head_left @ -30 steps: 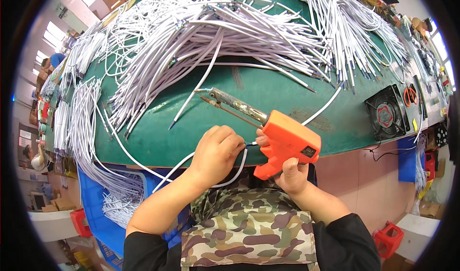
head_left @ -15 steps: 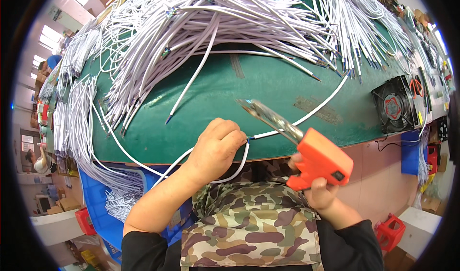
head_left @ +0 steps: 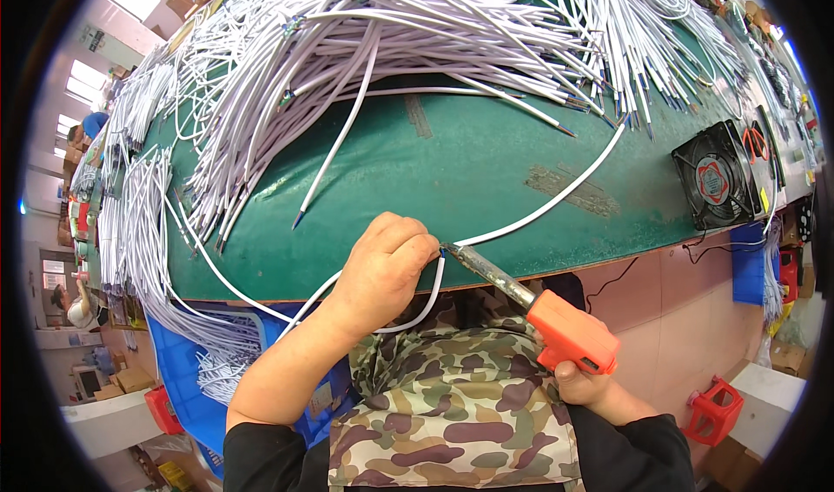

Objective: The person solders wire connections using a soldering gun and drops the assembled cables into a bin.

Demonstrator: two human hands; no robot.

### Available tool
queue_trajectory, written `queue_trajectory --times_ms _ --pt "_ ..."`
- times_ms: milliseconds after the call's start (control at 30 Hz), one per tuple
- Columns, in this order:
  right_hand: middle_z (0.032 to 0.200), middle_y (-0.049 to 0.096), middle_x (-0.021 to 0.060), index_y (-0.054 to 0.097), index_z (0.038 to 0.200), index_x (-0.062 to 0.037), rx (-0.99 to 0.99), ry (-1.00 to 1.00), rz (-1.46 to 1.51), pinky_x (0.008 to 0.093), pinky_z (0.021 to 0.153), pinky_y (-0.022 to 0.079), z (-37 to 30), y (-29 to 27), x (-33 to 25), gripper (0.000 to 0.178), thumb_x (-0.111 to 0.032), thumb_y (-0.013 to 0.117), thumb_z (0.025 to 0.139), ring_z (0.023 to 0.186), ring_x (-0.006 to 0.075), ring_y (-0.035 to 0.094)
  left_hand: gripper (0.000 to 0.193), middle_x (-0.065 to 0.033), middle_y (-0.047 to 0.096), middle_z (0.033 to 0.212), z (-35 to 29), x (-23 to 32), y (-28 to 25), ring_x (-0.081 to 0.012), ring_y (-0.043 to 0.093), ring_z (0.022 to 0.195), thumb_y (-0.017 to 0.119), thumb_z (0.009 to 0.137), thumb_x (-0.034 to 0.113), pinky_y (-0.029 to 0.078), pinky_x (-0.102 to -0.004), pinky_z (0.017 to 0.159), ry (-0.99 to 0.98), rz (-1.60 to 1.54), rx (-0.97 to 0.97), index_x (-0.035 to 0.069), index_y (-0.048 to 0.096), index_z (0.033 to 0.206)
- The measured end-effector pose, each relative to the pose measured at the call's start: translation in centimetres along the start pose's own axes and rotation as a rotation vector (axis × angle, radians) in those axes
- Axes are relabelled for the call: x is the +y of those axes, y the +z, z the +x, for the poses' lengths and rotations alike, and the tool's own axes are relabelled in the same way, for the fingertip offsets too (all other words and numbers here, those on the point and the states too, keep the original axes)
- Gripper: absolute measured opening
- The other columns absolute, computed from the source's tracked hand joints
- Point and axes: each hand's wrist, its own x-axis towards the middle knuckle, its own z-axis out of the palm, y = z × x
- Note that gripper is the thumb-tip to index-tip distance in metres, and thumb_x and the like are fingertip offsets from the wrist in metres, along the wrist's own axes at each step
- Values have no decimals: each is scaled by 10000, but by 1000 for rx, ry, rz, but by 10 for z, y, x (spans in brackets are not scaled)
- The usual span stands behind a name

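Observation:
My left hand [head_left: 388, 262] is closed in a pinch on the ends of white cables, above the near edge of the green table [head_left: 365, 179]. From that joint one white cable [head_left: 560, 198] curves off right across the table, and another white cable [head_left: 437, 288] loops down under my left wrist. My right hand [head_left: 580, 386] grips an orange soldering gun [head_left: 572, 329] by its handle, its fingers mostly hidden behind it. The gun's metal tip reaches the cable joint right beside my left fingertips; whether they touch is too small to tell.
A big heap of white cables [head_left: 347, 66] covers the far table, with more bundles [head_left: 143, 205] hanging off the left edge. At the right stands a black fan [head_left: 714, 177]. Blue crates [head_left: 174, 344] sit below left, red stools [head_left: 714, 409] at either side. Other people are far left.
My right hand has brought the soldering gun down and left, so its tip now meets the cable joint. My left hand keeps its pinch. The view has shifted slightly.

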Motion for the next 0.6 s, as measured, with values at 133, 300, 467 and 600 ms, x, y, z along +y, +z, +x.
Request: queue_trajectory --times_ms 133,300,467,600 --pt "931 587 66 461 1326 77 -38 -3 40 211 576 446 -1 -1 6 727 -423 720 865 657 75 542 242 -107 601 808 -1 0 0 -300 563 750 695 642 -89 461 -383 662 4 8 -1 18 614 844" --pt "922 622 87 446 1330 76 -74 -88 -55 271 605 469 1 -3 10 738 -427 718 864 676 131 571 231 -107 601 810 0 1 0 -300 564 755 690 655 -82 461 -383 666 1 7 -12 16 618 851" --pt "976 653 145 459 1301 59 -68 -167 -162 327 628 484 2 -4 9 688 -423 703 874 700 222 605 222 -107 602 810 0 1 -1 -299 563 754 680 662 -81 460 -384 664 10 22 -17 15 616 852" --pt "983 656 165 470 1282 48 -77 -209 -247 342 615 481 3 -4 7 667 -422 704 871 682 255 605 221 -107 602 811 0 1 -1 -298 562 753 671 664 -82 459 -384 664 9 21 -17 16 615 854"
